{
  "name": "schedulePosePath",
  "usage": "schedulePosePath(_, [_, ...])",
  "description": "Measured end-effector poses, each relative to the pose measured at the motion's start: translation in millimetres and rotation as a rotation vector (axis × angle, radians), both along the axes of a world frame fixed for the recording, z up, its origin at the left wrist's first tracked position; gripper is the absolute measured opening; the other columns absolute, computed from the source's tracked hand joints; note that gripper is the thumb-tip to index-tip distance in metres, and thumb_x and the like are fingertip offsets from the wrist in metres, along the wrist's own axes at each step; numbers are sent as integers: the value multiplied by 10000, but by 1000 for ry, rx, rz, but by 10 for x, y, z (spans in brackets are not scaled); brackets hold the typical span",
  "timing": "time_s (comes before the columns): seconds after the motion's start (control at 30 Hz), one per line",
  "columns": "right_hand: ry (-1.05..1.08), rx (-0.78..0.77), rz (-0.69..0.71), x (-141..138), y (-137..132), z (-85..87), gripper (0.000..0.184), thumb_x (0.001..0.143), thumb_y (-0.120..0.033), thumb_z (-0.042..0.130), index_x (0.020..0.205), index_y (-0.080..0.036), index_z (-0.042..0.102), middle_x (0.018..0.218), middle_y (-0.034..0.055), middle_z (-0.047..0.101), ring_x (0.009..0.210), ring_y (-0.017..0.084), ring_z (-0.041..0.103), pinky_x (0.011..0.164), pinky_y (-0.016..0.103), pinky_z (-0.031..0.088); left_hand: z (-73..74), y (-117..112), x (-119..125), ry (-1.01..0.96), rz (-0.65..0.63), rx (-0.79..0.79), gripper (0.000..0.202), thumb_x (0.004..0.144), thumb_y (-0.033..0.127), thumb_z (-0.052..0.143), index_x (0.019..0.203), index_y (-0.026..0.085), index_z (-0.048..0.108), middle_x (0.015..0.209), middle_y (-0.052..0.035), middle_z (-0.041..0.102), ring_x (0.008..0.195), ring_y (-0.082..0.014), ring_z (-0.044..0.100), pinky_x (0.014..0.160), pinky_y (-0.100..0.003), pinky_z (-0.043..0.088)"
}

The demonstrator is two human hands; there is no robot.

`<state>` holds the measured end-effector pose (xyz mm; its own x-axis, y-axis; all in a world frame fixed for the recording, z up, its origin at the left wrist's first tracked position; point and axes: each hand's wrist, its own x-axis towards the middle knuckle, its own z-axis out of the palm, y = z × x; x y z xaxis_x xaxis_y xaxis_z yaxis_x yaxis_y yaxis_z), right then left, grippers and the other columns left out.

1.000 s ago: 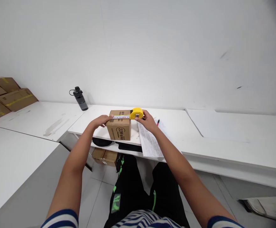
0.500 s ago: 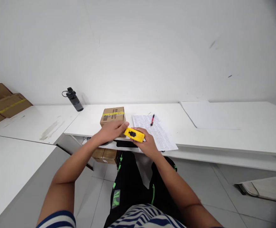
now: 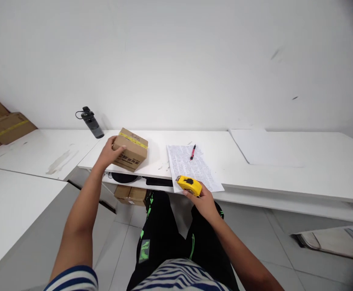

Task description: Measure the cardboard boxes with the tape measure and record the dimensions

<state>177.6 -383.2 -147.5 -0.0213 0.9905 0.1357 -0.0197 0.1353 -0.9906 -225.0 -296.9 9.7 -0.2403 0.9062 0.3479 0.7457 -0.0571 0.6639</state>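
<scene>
My left hand point(image 3: 109, 152) grips the left end of a small cardboard box point(image 3: 134, 150) sealed with yellow tape. The box stands at an angle on the white table, printed side towards me. In my right hand point(image 3: 204, 201), fingers closed round it, is a yellow tape measure point(image 3: 189, 185) with a black button. It is held over the lower edge of a written sheet of paper point(image 3: 182, 163), with its metal tip showing and the blade drawn in. A red and black pen point(image 3: 193, 152) lies on the sheet.
A dark water bottle point(image 3: 93, 123) stands at the back left. Several cardboard boxes point(image 3: 9, 127) are stacked at the far left. Blank white paper point(image 3: 264, 147) lies to the right on the table point(image 3: 316, 173). Under it, a shelf holds dark items, and another box point(image 3: 130, 195) is below.
My left hand has left the tape measure and taken hold of the box, which is now turned. My right hand has moved right and towards me with the tape measure.
</scene>
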Motion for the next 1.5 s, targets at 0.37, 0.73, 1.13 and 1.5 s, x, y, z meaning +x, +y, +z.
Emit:
schedulePosePath(0.37, [10,-50,-8,-330,219,218,628,705,-634,856,1117,-216,631,965,42,714,757,195,627,640,351,549,-476,-107,44,-496,-63,-204,543,808,470,647,1283,232,533,1368,-144,627,1316,-328,573,1037,-492,533])
schedulePosePath(0.73, [-201,378,171,-642,397,1204,574,791,-553,819,1242,-273,600,1122,60,714,979,260,692,827,408,585,187,-586,1228,-217,-496,-140,614,977,752,401,741,217,587,714,-68,616,718,-230,603,714,-375,502])
schedulePosePath(1.13, [-148,266,48,103,923,1179,561,699,-482,880,1152,-246,648,1086,57,733,926,240,692,767,390,587,251,-155,405,-315,-77,-76,451,820,513,697,557,222,474,566,-3,428,561,-154,388,556,-304,324])
schedulePosePath(1.5, [-335,333,146,-316,1511,1075,580,828,-431,729,1372,-249,646,1267,80,737,1108,274,674,944,453,567,-164,283,283,-327,35,-319,561,777,606,785,1112,218,558,1175,-143,692,1104,-317,659,820,-372,523])
